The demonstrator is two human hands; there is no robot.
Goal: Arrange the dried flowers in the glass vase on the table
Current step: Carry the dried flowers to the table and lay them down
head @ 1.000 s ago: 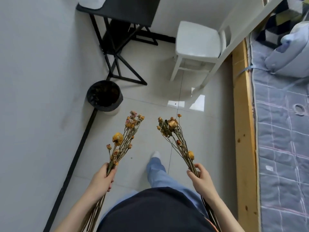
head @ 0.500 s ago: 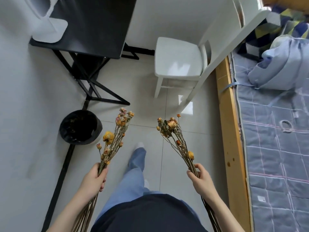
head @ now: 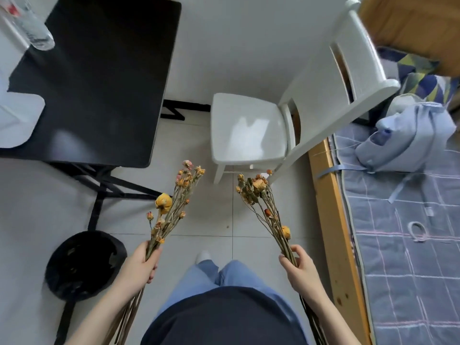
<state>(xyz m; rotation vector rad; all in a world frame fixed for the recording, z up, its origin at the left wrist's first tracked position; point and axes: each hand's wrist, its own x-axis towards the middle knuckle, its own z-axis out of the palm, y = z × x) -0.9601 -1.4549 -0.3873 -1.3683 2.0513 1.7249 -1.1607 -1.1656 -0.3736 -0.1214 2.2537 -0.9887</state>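
Gripping flowers [head: 258, 192]: left hand [head: 139, 266], right hand [head: 300, 268].

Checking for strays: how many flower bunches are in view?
2. The left bunch is in the left hand; the right bunch is in the right hand. No others show; the table is partly cut off.

Pale grey floor [head: 199, 225] tiles meet a plain white wall [head: 236, 46], near which a white wooden chair [head: 246, 128] stands with light glinting on its seat. On the left is a black surface [head: 99, 83] on crossed black legs, a round black bin [head: 82, 265] near it. Along the right runs a bed [head: 333, 220] with a wooden frame, a blue-grey checked cover [head: 410, 270] and a bundled pale-blue cloth [head: 410, 135].
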